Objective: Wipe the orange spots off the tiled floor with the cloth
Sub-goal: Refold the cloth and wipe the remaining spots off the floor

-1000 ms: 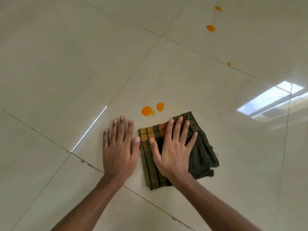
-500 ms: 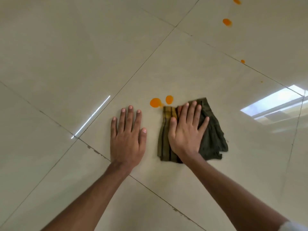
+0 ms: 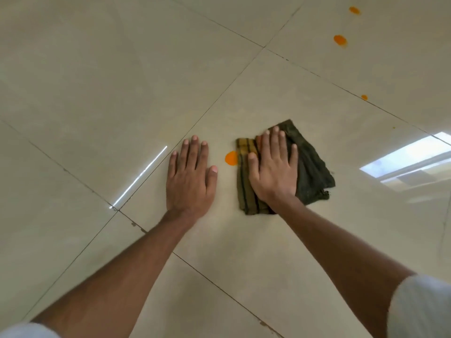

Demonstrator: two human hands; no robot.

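One orange spot (image 3: 230, 158) is half covered by the plaid cloth (image 3: 310, 167) | right hand (image 3: 274, 172) pressed flat on it, fingers spread | left hand (image 3: 190, 176) flat on tile, fingers together.

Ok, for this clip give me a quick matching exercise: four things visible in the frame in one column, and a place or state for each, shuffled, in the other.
Column one:
1. left hand
2. right hand
3. cloth
4. nearest orange spot

Column two:
A. partly tucked under the cloth's left edge
B. flat on the bare tile, fingers spread
C. pressed flat on top of the cloth
D. folded, lying on the floor under a palm

Pairs: 1-B, 2-C, 3-D, 4-A
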